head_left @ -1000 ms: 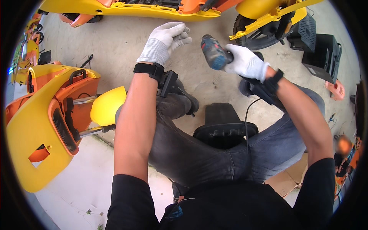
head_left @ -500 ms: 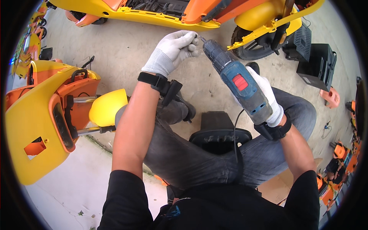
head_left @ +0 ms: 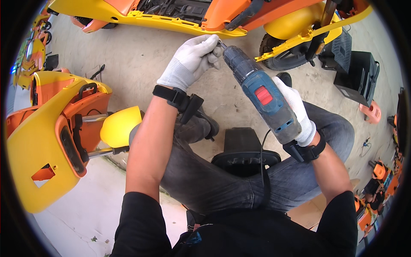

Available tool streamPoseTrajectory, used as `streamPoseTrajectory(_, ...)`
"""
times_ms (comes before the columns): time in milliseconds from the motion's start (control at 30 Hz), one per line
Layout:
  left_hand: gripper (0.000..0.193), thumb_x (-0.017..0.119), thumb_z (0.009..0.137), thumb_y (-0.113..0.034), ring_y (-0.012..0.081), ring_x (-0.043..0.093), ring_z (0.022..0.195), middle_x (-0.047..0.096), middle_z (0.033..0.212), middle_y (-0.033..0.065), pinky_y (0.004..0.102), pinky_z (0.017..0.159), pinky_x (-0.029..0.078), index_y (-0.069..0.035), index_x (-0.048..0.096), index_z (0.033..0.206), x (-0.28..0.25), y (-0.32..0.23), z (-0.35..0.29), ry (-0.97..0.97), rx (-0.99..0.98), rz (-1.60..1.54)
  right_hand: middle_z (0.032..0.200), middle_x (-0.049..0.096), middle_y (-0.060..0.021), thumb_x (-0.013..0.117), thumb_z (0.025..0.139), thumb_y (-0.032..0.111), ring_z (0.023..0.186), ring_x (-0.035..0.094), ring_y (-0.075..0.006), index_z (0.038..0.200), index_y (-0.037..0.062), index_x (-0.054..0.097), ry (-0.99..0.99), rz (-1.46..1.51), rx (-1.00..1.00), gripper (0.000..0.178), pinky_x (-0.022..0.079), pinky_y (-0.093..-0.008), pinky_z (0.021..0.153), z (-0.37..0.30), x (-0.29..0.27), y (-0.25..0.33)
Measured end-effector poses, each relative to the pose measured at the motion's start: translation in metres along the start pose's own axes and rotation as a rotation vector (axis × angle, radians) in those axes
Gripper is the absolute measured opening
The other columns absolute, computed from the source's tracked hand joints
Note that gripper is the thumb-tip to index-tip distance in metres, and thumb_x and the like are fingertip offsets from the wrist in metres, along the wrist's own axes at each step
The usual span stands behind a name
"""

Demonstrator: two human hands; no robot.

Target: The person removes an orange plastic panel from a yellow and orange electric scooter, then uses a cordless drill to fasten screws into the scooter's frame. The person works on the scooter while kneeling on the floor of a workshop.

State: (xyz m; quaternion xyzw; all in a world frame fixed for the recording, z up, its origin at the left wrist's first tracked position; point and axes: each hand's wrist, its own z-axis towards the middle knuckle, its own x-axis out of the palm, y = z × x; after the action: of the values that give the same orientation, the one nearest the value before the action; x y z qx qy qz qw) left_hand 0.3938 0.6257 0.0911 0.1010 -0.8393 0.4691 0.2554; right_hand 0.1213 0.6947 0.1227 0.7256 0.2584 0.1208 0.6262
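My right hand [head_left: 295, 103], in a white glove, is wrapped round a blue and black power drill [head_left: 266, 96] with a red switch on top. A cord trails from the drill toward my lap. The drill points up and to the left, its bit at the fingertips of my left hand [head_left: 192, 60]. That hand, also gloved in white, pinches a small dark piece at the bit's tip, probably a screw; the fingers partly hide it. Just beyond both hands runs the lower edge of a yellow and orange scooter body [head_left: 171, 21].
A front wheel [head_left: 278, 51] under a yellow fender stands at the upper right, beside black boxes [head_left: 357, 79]. On my left is another yellow and orange scooter [head_left: 47, 141] with a yellow fender [head_left: 122, 126]. A black plastic part [head_left: 244, 150] lies between my legs.
The drill has shifted slightly left, and its bit now meets the small piece in my left fingers. My left hand has barely moved.
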Motion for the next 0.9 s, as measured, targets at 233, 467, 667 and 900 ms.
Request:
streamPoseTrajectory(233,0.024,0.052,0.102,-0.026,0.0082,0.057,0.063,0.061,0.077,0.0016,0.0203,0.056,0.046,-0.003,0.058,0.098,-0.003,-0.003,0.002,0.030,-0.024,0.061,0.088,0.065,-0.0158,0.075,0.075,0.021,0.082,0.067,-0.0325,0.114,0.0056,0.054,0.013,-0.199,-0.098,0.047,0.052,-0.0336,0.073,0.001,-0.004,0.004)
streamPoseTrajectory(467,0.022,0.053,0.102,-0.024,0.0076,0.054,0.063,0.058,0.077,-0.0002,0.0209,0.056,0.046,-0.002,0.058,0.099,-0.004,-0.005,0.003,0.051,-0.008,0.067,0.089,0.066,-0.0161,0.077,0.073,0.021,0.083,0.068,-0.0330,0.117,0.0052,0.054,-0.004,-0.322,-0.185,0.053,0.052,-0.0344,0.073,0.003,-0.002,0.010)
streamPoseTrajectory(667,0.021,0.053,0.102,-0.022,0.0084,0.052,0.064,0.057,0.078,0.0001,0.0227,0.058,0.048,-0.002,0.058,0.100,-0.002,-0.004,0.004,0.002,-0.012,0.066,0.090,0.065,-0.0162,0.077,0.073,0.022,0.084,0.067,-0.0329,0.118,0.0058,0.053,0.007,-0.294,-0.081,0.054,0.052,-0.0343,0.074,0.001,-0.004,0.007)
streamPoseTrajectory(900,0.022,0.052,0.102,-0.023,0.0090,0.049,0.062,0.057,0.076,0.0008,0.0224,0.056,0.044,-0.002,0.057,0.100,-0.002,-0.004,0.005,0.034,-0.024,0.062,0.089,0.065,-0.0157,0.078,0.073,0.023,0.083,0.067,-0.0327,0.116,0.0055,0.055,-0.009,-0.282,-0.150,0.053,0.052,-0.0347,0.074,0.003,-0.004,0.008)
